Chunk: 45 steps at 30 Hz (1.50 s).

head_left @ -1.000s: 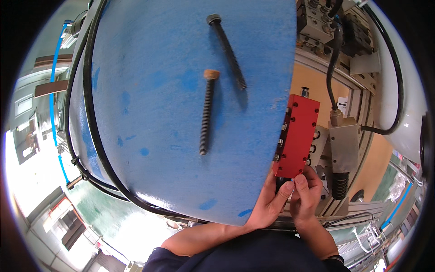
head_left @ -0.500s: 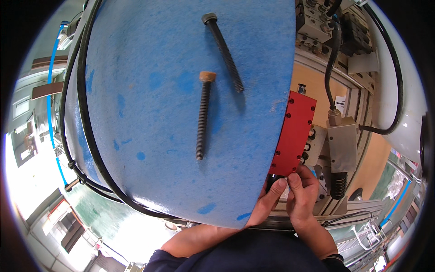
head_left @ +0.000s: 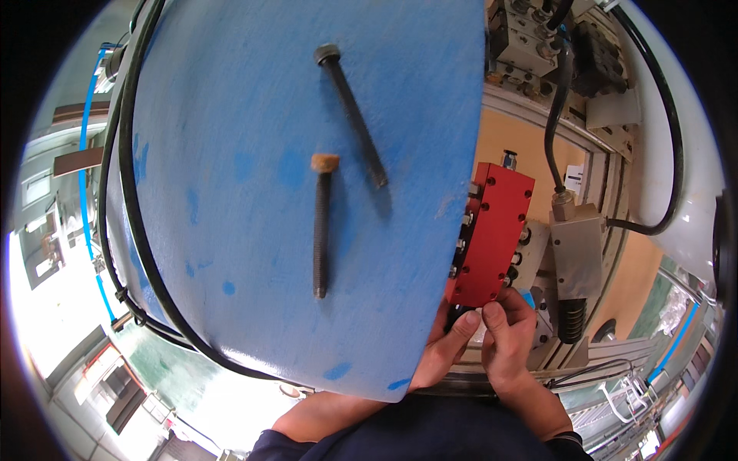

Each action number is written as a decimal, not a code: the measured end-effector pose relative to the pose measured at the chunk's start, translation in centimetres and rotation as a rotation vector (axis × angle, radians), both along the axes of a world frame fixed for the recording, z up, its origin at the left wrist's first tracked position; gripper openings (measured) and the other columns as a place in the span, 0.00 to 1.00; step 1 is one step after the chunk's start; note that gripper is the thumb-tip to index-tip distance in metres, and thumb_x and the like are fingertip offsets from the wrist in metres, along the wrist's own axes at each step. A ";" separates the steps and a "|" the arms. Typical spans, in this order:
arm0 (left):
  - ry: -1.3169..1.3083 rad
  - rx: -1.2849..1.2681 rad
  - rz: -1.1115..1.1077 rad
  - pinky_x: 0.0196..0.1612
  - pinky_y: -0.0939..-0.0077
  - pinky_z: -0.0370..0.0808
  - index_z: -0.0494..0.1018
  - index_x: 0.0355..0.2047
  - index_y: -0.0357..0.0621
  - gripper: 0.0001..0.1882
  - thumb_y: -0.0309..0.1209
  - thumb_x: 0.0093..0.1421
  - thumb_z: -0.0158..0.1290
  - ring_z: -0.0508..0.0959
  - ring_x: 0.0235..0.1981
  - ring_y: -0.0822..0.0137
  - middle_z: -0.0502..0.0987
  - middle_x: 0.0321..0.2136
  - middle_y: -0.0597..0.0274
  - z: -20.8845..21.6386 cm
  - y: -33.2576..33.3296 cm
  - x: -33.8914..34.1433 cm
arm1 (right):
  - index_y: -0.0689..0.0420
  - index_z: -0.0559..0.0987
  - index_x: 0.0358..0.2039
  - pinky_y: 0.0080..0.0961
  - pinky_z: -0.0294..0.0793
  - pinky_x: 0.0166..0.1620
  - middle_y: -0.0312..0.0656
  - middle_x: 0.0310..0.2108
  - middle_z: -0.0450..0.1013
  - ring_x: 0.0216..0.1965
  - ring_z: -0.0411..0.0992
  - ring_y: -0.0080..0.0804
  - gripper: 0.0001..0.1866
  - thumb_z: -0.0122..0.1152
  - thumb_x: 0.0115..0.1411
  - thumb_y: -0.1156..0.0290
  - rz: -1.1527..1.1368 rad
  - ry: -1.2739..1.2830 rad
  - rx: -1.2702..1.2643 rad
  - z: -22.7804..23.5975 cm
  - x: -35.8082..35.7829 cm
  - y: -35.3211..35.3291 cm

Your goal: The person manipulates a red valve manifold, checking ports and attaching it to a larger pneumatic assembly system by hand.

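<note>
A red manifold block with fittings along both long sides stands beside the blue panel's right edge. At its lower end, my right hand is closed, thumb and index finger pinching the block's bottom edge. My left hand is closed next to it, its thumb by a dark piece under the block. What the left fingers hold is hidden by the panel edge and the thumb. Two long socket-head bolts lie on the blue panel: one with a grey head, the other with a rusty orange head.
The blue panel fills the left and middle. Black cables run along its left side. To the right are a grey metal block with a black hose, valve bodies at the top, and a white cylindrical surface.
The panel and both bolts have shifted down and left in view. More of the red block's left-side fittings now show. Both hands stay at its lower end.
</note>
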<state>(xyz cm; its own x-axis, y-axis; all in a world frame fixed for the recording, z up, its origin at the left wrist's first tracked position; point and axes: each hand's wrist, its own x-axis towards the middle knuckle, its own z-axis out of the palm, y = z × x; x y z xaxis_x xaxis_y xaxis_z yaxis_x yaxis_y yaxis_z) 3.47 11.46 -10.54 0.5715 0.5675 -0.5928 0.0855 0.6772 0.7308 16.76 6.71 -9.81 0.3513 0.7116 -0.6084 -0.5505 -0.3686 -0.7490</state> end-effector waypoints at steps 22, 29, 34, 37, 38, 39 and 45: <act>-0.108 -0.329 0.130 0.20 0.85 0.61 0.64 0.47 0.36 0.16 0.36 0.66 0.44 0.63 0.17 0.80 0.66 0.20 0.70 1.7 0.2 1.3 | 0.69 0.73 0.39 0.21 0.74 0.36 0.44 0.35 0.75 0.33 0.73 0.25 0.14 0.63 0.56 0.73 -0.027 0.052 -0.012 0.0 0.3 -0.4; -0.126 -0.334 0.110 0.20 0.86 0.62 0.65 0.46 0.36 0.15 0.35 0.66 0.45 0.63 0.17 0.80 0.66 0.21 0.69 1.5 0.8 1.0 | 0.69 0.72 0.40 0.24 0.76 0.31 0.47 0.35 0.75 0.31 0.73 0.28 0.11 0.58 0.58 0.78 -0.037 0.056 0.038 0.1 0.1 0.1; -0.115 -0.252 0.069 0.20 0.85 0.63 0.64 0.45 0.36 0.15 0.37 0.67 0.43 0.65 0.18 0.79 0.65 0.22 0.68 1.4 1.0 1.3 | 0.70 0.72 0.41 0.26 0.76 0.18 0.50 0.34 0.74 0.22 0.73 0.33 0.11 0.55 0.60 0.77 0.001 0.124 0.036 0.2 0.5 0.4; -0.136 -0.256 0.065 0.19 0.85 0.63 0.63 0.45 0.36 0.16 0.38 0.67 0.42 0.65 0.17 0.79 0.65 0.23 0.67 1.2 0.9 1.5 | 0.71 0.71 0.40 0.26 0.74 0.15 0.50 0.33 0.74 0.18 0.72 0.33 0.11 0.55 0.60 0.76 -0.002 0.115 0.025 0.4 0.6 0.6; -0.140 -0.256 0.073 0.19 0.85 0.63 0.62 0.46 0.36 0.17 0.39 0.67 0.42 0.65 0.17 0.79 0.65 0.23 0.67 1.2 0.8 1.5 | 0.71 0.72 0.40 0.26 0.74 0.15 0.50 0.33 0.74 0.19 0.72 0.33 0.11 0.56 0.60 0.76 0.004 0.115 0.022 0.5 0.6 0.6; -0.135 -0.258 0.069 0.20 0.84 0.63 0.63 0.45 0.35 0.18 0.40 0.67 0.41 0.66 0.17 0.77 0.66 0.23 0.66 1.4 0.8 1.5 | 0.71 0.72 0.40 0.26 0.74 0.15 0.49 0.32 0.74 0.18 0.72 0.32 0.11 0.56 0.60 0.76 0.003 0.100 0.023 0.4 0.6 0.5; -0.087 -0.256 0.076 0.20 0.84 0.64 0.63 0.45 0.34 0.19 0.41 0.67 0.41 0.67 0.18 0.76 0.67 0.24 0.64 1.6 0.1 1.8 | 0.70 0.72 0.39 0.23 0.74 0.21 0.46 0.32 0.74 0.23 0.72 0.28 0.11 0.57 0.59 0.75 -0.042 0.070 0.024 0.2 0.4 0.2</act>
